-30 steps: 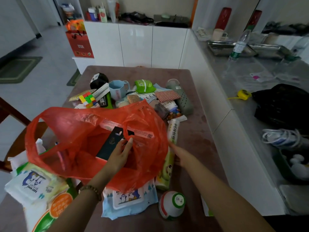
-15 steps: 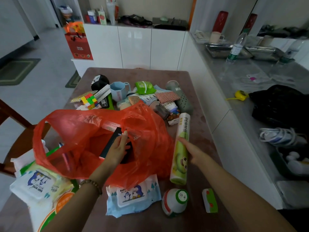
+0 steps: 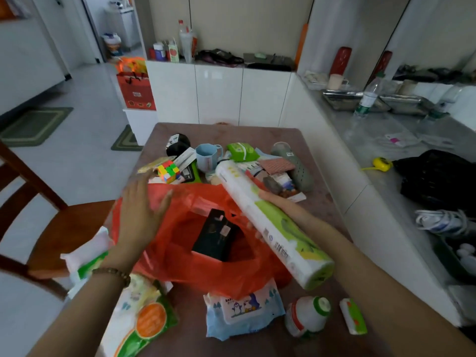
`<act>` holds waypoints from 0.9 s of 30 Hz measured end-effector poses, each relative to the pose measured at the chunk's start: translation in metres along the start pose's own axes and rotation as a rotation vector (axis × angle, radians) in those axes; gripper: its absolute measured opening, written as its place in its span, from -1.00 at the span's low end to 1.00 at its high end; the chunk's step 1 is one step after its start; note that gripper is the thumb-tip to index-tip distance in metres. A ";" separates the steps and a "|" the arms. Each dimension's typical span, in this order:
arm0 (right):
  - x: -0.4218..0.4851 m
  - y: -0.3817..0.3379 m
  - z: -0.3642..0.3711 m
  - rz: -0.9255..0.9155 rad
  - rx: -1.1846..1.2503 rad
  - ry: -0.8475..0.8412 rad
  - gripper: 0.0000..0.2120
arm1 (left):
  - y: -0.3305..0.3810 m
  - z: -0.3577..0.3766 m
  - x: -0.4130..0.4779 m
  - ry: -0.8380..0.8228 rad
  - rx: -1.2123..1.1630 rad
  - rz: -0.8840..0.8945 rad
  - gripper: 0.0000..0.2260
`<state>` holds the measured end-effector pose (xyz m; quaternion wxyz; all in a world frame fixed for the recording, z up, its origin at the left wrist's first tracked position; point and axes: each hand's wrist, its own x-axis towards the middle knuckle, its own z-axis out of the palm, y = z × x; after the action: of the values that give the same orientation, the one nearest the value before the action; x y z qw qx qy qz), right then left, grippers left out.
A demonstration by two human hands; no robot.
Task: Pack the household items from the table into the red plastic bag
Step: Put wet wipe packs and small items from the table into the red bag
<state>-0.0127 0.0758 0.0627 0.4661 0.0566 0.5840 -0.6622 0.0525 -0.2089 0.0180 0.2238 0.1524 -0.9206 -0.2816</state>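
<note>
Red plastic bag (image 3: 177, 256): lies on the tabletop (image 3: 322, 202) near the front edge, mouth open upward.
Bag contents: one dark flat box (image 3: 216, 237), tilted, in the middle of the opening.
Roll (image 3: 270, 225): long, white with green print; held off the tabletop, slanting over the bag's right side, far end toward the pile, near end toward the camera.
Right hand (image 3: 275, 202): under the roll at about mid-length, fingers wrapped round it and gripping.
Left hand (image 3: 144, 210): fingers straight and spread, holding nothing; palm down over the bag's far-left rim. Motion-blurred, so contact with the plastic is uncertain.
In front of the bag: penguin wipes pack (image 3: 244, 310), partly under the bag's edge; white bottle with green cap (image 3: 306, 315), lying down; small green-white packet (image 3: 353, 315).
Left of the bag: orange-print pack (image 3: 144, 318).
Behind the bag: colour cube (image 3: 168, 171), blue mug (image 3: 207, 157), green pouch (image 3: 242, 152), grey clog (image 3: 296, 166), clustered close together.
</note>
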 end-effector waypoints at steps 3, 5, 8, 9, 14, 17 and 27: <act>0.022 0.006 0.041 0.121 -0.051 -0.133 -0.47 | -0.045 -0.020 0.012 -0.134 0.270 -0.145 -0.25; 0.038 0.014 0.060 0.192 -0.011 -0.154 -0.41 | -0.059 -0.026 0.013 -0.284 0.110 -0.294 -0.36; 0.065 0.029 0.075 0.183 0.201 -0.007 -0.46 | -0.068 -0.029 0.013 -0.274 -0.145 -0.290 -0.79; 0.075 0.032 0.078 0.151 0.283 0.053 -0.51 | -0.068 -0.030 0.012 -0.257 -0.199 -0.293 -0.73; 0.116 0.038 0.091 -0.108 0.517 0.296 -0.67 | -0.067 -0.035 0.007 -0.242 -0.453 -0.204 -0.77; 0.116 0.051 0.093 -0.167 0.378 0.365 -0.52 | -0.064 -0.036 0.002 -0.268 -0.543 -0.149 -0.78; 0.069 0.126 0.131 -0.072 -0.349 -0.192 -0.72 | -0.116 -0.035 -0.056 -0.099 -0.506 -0.443 -0.59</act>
<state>0.0962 -0.0554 -0.0297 0.4986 -0.1094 0.6443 -0.5695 0.1358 -0.2938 -0.0425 0.1427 0.2745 -0.7757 -0.5500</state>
